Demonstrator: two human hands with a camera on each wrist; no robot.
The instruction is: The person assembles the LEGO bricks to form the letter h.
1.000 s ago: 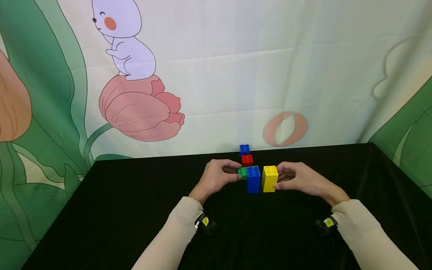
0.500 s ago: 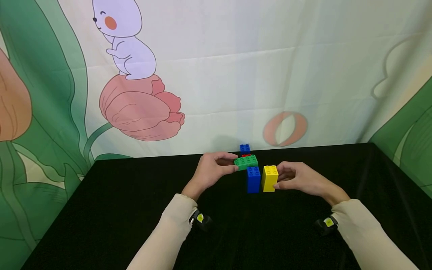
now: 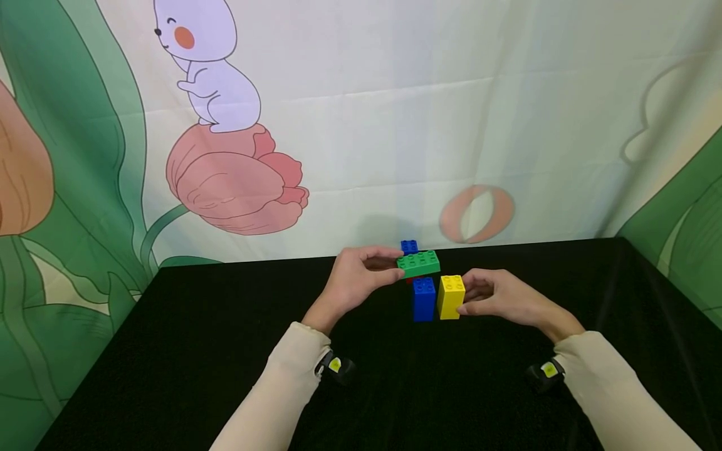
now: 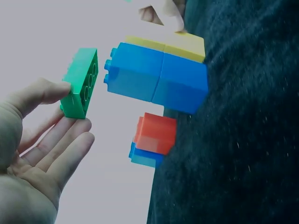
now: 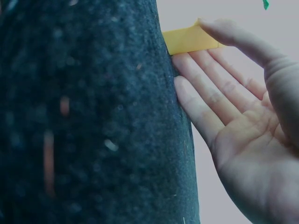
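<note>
My left hand (image 3: 358, 275) pinches a green building brick (image 3: 420, 264) between thumb and fingers. In the left wrist view this green brick (image 4: 80, 86) hangs clear of the stacks, its hollow underside facing them. A stack of two blue bricks (image 3: 423, 305) stands upright on the table, just nearer to me than the green brick. Close to its right stands a yellow stack (image 3: 450, 304), which my right hand (image 3: 502, 297) grips at its right side. The right wrist view has the thumb and fingers on opposite faces of the yellow stack (image 5: 191, 39).
Behind the blue stack are a red brick (image 4: 158, 133), mostly hidden in the head view, and another blue brick (image 3: 408, 247) near the far edge. The black-covered table (image 3: 225, 351) ends at a patterned cloth backdrop (image 3: 361, 125).
My left hand has lifted the green brick from behind the blue stack, carried it up and away from me, then slightly right. My right hand has stayed at the yellow stack.
</note>
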